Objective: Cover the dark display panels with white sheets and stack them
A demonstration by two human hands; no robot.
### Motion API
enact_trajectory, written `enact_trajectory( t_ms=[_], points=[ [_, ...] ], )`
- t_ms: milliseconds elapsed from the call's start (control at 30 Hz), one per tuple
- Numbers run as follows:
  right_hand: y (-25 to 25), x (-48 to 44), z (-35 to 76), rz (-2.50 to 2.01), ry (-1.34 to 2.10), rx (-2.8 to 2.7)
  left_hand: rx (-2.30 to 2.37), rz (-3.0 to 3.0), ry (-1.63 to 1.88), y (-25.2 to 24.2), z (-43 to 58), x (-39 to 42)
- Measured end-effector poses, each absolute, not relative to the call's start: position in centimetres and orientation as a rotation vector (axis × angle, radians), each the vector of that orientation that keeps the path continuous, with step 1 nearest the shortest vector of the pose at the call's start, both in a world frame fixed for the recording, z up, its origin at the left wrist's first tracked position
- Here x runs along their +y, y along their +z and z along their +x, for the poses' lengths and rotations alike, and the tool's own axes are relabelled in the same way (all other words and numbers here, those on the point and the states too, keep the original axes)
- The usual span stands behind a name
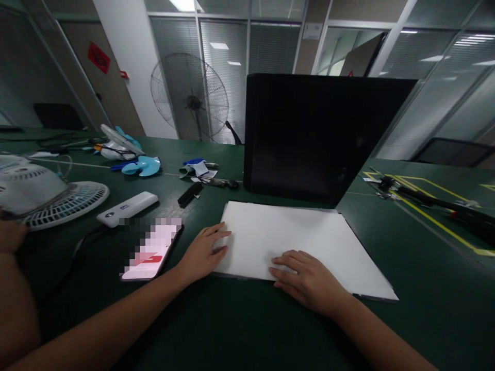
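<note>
A flat white sheet or board [286, 232] with dark edges lies on the green table in front of me. My left hand [203, 252] rests at its left edge, fingers spread, the fingertips over the white surface. Across the lower middle lies my right hand [305, 278], palm down with its fingers stretched out to the left. Neither hand grips anything. Behind the white surface stands a large black panel [317, 139], tilted to the right. Left of my left hand is a phone [154, 250] with a lit, partly blurred screen.
A white power strip [127, 208] and a white fan part with a grille [73, 203] lie to the left, near another person's arm [15, 304]. Light blue fan blades [143, 166] and a black object [189, 195] are farther back. Black equipment [436, 201] and yellow tape lie at right.
</note>
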State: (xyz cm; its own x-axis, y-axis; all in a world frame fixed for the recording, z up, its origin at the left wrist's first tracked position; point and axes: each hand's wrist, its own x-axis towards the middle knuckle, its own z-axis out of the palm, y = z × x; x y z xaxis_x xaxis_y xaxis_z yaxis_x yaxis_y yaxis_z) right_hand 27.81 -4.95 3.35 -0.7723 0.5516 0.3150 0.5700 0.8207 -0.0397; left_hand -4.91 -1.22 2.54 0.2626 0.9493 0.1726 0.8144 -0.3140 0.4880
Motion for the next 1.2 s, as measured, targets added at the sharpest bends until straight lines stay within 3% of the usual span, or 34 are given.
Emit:
enact_trajectory(
  t_ms=[400,800,1067,1200],
  points=[
    [3.9,-4.9,28.6,-1.154,0.136,-2.768,1.592,2.319,0.675,2.1,-5.2,-1.2],
    [3.2,-4.8,28.7,-1.145,-0.128,-2.691,1.589,2.408,0.581,1.4,-5.4,-1.0],
    [3.4,-4.5,29.4,-1.126,-0.001,-2.719,1.632,2.309,0.544,2.2,-5.1,-1.2],
    [3.4,-4.6,29.4,-1.078,-0.115,-2.691,1.638,2.309,0.515,2.4,-5.0,-1.1]
  ],
)
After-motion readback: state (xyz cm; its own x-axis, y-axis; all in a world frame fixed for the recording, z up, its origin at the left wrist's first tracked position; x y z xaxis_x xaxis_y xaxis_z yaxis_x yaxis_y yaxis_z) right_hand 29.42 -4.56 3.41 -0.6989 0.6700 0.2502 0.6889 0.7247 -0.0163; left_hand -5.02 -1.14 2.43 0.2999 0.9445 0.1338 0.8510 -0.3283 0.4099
